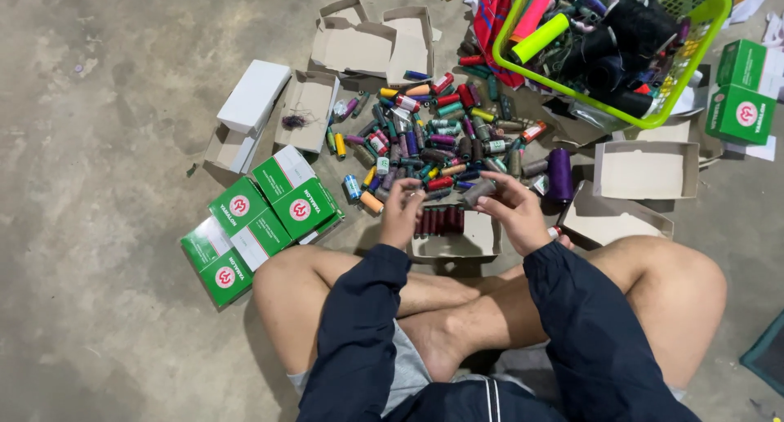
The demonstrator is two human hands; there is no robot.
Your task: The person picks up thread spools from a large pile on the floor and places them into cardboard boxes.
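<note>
While the person is sitting cross-legged on the concrete floor point(98, 103), a green basket point(709, 30) is lying far right, holding big cones; green boxes point(261, 218) are stacking near left; a heap of small spools point(433, 136) is spreading between; the right hand point(514, 214) is gripping a grey spool point(478, 192) above an open box point(465, 241) of dark red spools; the left hand point(400, 214) is curling, fingertips pinching something too small to tell.

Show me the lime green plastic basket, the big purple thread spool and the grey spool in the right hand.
lime green plastic basket point(684, 95): head view, front rim.
big purple thread spool point(559, 174): head view, side.
grey spool point(478, 192): head view, middle.
</note>
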